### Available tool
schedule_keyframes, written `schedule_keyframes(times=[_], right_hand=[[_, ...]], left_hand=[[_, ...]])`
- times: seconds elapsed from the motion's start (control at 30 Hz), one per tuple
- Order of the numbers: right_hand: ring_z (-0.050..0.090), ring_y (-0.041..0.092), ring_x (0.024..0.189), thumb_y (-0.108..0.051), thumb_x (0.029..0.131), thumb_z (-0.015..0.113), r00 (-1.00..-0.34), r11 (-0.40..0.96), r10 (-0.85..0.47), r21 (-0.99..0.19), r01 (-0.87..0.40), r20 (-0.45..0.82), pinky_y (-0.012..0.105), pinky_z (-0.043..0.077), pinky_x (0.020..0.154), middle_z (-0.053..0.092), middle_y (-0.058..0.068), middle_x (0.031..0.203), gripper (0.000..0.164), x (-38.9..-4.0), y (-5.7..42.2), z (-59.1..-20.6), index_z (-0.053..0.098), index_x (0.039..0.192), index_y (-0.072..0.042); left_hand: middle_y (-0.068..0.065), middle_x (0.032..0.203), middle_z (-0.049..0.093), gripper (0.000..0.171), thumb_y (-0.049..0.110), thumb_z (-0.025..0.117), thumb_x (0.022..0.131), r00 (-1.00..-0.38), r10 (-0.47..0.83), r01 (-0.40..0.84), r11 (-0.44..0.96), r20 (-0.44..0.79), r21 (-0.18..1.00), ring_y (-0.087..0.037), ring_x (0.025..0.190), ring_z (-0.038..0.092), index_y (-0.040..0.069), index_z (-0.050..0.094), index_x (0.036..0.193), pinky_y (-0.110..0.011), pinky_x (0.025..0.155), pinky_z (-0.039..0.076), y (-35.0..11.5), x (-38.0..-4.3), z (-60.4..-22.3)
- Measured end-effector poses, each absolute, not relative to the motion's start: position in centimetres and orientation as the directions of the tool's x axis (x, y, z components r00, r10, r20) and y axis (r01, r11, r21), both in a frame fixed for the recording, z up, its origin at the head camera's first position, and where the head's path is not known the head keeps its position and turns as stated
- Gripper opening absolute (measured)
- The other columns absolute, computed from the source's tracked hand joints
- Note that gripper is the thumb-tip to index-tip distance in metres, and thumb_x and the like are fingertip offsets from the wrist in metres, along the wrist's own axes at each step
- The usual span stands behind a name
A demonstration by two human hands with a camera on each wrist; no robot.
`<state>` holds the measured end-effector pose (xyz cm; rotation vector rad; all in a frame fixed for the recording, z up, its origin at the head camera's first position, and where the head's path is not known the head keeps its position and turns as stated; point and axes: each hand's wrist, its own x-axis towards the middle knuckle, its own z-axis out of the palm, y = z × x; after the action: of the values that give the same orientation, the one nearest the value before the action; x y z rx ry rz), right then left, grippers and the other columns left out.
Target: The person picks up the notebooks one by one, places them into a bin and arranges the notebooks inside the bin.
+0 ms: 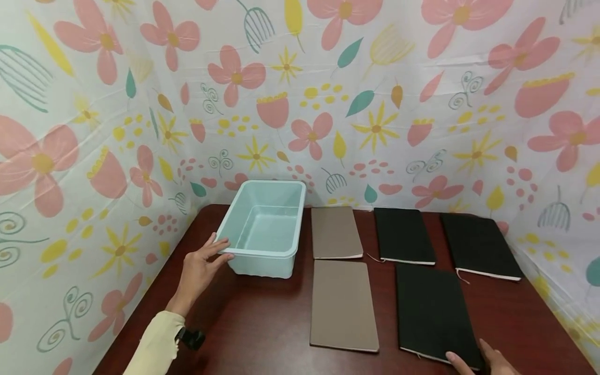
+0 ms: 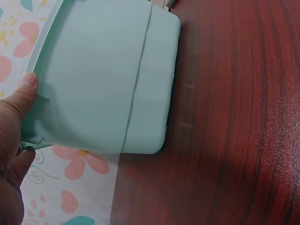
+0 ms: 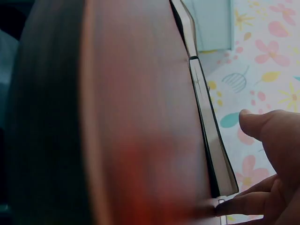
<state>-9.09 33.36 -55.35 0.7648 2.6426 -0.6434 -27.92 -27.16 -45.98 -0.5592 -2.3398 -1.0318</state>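
Note:
In the head view my left hand (image 1: 203, 265) holds the near left corner of a light blue plastic bin (image 1: 263, 263). The left wrist view shows the thumb on the bin's (image 2: 93, 79) rim, with a finger below it. My right hand (image 1: 489, 360), partly cut off by the bottom edge, is at the near right corner of a black notebook (image 1: 433, 312). Its thumb and fingers are spread apart on either side of that corner. Motion blurs part of the right wrist view, where the right hand (image 3: 269, 164) has its thumb held away from the fingers.
Two more black notebooks (image 1: 404, 235) (image 1: 480, 245) lie farther back. Two taupe notebooks (image 1: 336, 232) (image 1: 344, 304) lie between the bin and the black ones. All are on a dark red wooden table (image 1: 262, 323). Floral cloth (image 1: 300, 104) hangs behind and at both sides.

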Motion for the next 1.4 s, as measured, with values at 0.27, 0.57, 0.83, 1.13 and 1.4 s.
schedule_keyframes(times=[0.27,0.57,0.83,1.13,1.4], right_hand=[[0.055,0.060,0.114,-0.087,0.077,0.060,-0.804,0.787,0.513,-0.211,0.581,-0.302,0.062,0.051,0.087,0.044,0.046,0.136,0.124,-10.1,31.5,-55.1,0.042,0.142,0.017],[0.062,0.029,0.065,-0.076,0.070,0.078,-0.860,0.798,0.492,-0.326,0.508,-0.136,0.043,0.049,0.055,0.068,0.032,0.098,0.110,-10.1,30.5,-54.3,0.053,0.134,0.011],[0.064,0.033,0.071,-0.069,0.061,0.086,-0.805,0.715,0.578,-0.394,0.578,-0.132,0.050,0.050,0.068,0.068,0.031,0.114,0.116,-10.2,29.9,-54.0,0.051,0.138,0.010],[0.069,0.046,0.097,-0.053,0.064,0.093,-0.782,0.597,0.602,-0.562,0.573,-0.159,0.056,0.055,0.081,0.057,0.034,0.128,0.111,-10.1,30.1,-54.6,0.048,0.139,0.016],[0.056,0.054,0.121,-0.060,0.065,0.091,-0.753,0.416,0.521,-0.650,0.635,-0.402,0.048,0.059,0.078,0.045,0.039,0.144,0.119,-10.2,32.3,-55.6,0.043,0.148,0.009]], left_hand=[[-0.009,0.124,0.073,0.040,0.013,0.086,0.081,-0.787,0.123,0.529,0.640,0.605,0.558,-0.035,0.138,0.051,0.012,0.078,0.121,-0.001,0.095,0.038,-28.2,-27.5,-46.1],[-0.009,0.125,0.073,0.040,0.010,0.086,0.080,-0.794,0.088,0.506,0.643,0.601,0.575,-0.036,0.138,0.051,0.011,0.078,0.120,-0.001,0.097,0.036,-28.6,-27.2,-45.7],[-0.010,0.125,0.072,0.040,0.011,0.086,0.081,-0.801,0.081,0.498,0.641,0.593,0.584,-0.036,0.138,0.051,0.011,0.078,0.120,0.000,0.097,0.036,-28.7,-27.2,-46.0],[-0.011,0.124,0.073,0.039,0.010,0.086,0.081,-0.784,0.092,0.524,0.629,0.614,0.574,-0.040,0.136,0.052,0.009,0.078,0.119,-0.001,0.097,0.035,-28.2,-27.4,-46.3],[-0.011,0.124,0.073,0.040,0.010,0.086,0.080,-0.785,0.102,0.532,0.616,0.611,0.580,-0.036,0.138,0.051,0.009,0.078,0.119,-0.001,0.097,0.036,-27.7,-27.5,-46.4]])
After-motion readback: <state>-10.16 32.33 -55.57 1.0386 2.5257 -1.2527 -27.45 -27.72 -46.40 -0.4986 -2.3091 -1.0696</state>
